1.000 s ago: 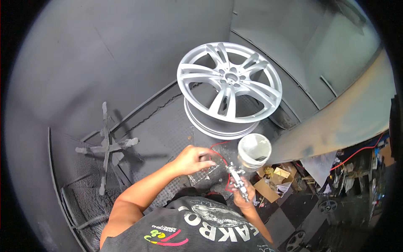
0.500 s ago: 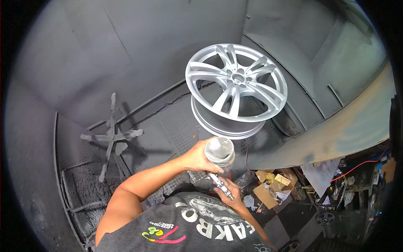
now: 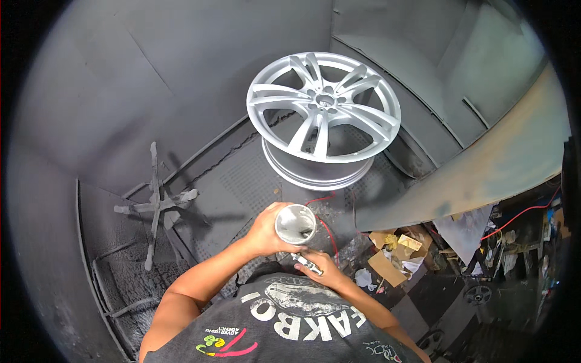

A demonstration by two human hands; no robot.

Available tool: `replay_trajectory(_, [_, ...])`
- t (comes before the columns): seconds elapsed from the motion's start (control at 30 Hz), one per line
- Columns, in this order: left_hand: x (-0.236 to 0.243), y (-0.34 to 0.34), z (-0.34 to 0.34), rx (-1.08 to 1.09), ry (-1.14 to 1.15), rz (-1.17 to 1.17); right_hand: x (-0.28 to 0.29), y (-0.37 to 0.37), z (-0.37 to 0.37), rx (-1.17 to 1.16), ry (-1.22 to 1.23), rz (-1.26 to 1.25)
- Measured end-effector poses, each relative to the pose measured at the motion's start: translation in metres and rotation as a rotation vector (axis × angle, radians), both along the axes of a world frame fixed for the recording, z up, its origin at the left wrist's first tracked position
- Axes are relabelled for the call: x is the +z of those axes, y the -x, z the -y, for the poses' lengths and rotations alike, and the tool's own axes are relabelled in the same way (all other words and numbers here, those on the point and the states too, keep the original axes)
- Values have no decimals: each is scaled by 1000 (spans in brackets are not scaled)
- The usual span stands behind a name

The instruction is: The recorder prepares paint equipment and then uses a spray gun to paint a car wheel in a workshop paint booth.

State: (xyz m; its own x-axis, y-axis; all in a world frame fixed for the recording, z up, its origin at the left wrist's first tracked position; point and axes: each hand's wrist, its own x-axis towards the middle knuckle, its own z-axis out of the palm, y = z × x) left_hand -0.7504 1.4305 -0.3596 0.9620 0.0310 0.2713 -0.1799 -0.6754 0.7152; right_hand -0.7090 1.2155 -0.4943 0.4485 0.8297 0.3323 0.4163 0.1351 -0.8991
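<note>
My left hand is closed round the side of an open-topped cup, its inside coated with silver-grey. Just below it, my right hand grips a metal spray gun. Cup and gun are close together in front of my chest; whether they are joined cannot be made out. Beyond my hands a silver alloy wheel with split spokes is raised, face up and tilted a little towards me. What holds it up is hidden beneath.
A grey-coated cross-shaped stand is on the left. Grey booth walls rise behind the wheel, and a curved panel bounds the right. Cardboard scraps lie at lower right. A red hose runs along the floor beside my hands.
The view has shifted, so the wheel appears higher and further left. My hands and the cup have moved left, and the cup's inside shows more. The red hose now shows more clearly.
</note>
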Motion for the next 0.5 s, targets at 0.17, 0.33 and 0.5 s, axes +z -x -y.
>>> replay_trajectory(0.17, [-23,-2,9,-82,-160,-23,14,0,-5,61,339,75])
replay_trajectory(0.33, [-37,-17,3,-166,-91,-161,13,-2,9,3,184,-32])
replay_trajectory(0.5, [-91,3,-51,-104,654,-535,30,3,21,-10,261,-370])
